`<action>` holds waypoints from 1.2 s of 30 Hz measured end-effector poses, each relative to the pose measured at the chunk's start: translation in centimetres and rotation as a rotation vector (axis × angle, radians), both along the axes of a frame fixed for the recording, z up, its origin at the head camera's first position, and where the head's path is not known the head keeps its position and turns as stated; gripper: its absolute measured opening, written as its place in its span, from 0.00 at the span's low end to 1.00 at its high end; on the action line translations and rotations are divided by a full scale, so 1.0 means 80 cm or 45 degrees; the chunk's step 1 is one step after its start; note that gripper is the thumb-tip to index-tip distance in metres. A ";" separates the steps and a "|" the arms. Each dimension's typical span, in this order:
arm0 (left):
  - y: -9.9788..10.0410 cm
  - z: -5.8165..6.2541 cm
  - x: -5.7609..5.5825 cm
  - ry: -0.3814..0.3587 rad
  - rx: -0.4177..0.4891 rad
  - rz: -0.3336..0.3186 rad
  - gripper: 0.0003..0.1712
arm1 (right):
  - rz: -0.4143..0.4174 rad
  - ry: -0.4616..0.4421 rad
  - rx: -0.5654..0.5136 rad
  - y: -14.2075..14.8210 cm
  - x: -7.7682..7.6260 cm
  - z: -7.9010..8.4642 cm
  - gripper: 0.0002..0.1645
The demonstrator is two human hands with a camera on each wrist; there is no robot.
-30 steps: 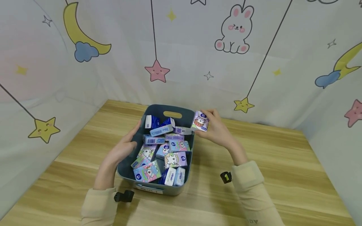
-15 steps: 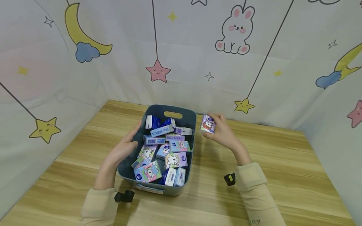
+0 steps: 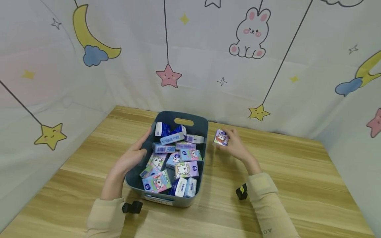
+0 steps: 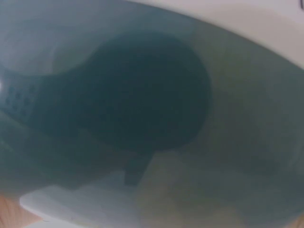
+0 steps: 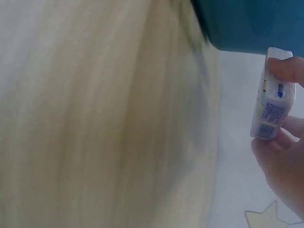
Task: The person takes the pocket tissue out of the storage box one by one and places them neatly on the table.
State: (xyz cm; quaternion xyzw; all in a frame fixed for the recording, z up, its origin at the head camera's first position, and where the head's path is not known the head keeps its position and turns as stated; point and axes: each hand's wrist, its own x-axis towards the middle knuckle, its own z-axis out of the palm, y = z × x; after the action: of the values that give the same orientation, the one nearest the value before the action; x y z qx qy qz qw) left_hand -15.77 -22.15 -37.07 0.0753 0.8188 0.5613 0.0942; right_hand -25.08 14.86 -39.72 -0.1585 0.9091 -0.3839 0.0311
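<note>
My right hand [image 3: 238, 147] pinches a small purple-and-white tissue pack [image 3: 221, 138] with a cartoon print, just right of the bin. In the right wrist view, thumb and fingers grip opposite ends of this tissue pack [image 5: 273, 102], which is held apart from the blue-grey bin [image 5: 256, 23]. The plastic bin [image 3: 202, 127] contains many similar packs, among them a pink-and-blue one [image 3: 156, 181] and a dark blue one [image 3: 162, 129]. Along its left side lies my left hand [image 3: 131, 157], fingers straight against the wall. A blurred bin wall [image 4: 256, 123] fills the left wrist view.
The bin stands on a wooden table [image 3: 282, 185], with a label on its front. Behind and at both sides hangs a white cloth [image 3: 202, 66] printed with stars, moons and a rabbit. Black wrist cameras [image 3: 132, 207] are by both sleeves.
My right hand has carried the tissue pack from above the bin's right rim outward to the right and lower, toward the table. My left hand stays at the bin's side.
</note>
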 end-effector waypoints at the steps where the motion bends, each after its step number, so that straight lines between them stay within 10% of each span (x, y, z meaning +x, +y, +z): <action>1: 0.000 0.000 0.000 0.000 -0.001 -0.001 0.46 | -0.003 -0.006 0.004 0.001 -0.002 -0.003 0.49; 36: 0.002 0.001 0.001 0.026 -0.002 -0.013 0.45 | 0.029 -0.097 0.031 -0.003 -0.018 -0.050 0.52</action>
State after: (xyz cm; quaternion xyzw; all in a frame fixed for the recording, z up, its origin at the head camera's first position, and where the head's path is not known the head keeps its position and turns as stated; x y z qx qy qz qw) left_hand -15.68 -21.97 -37.00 0.0851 0.8198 0.5592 0.0886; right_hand -26.55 14.58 -43.72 -0.1536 0.9101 -0.3782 0.0719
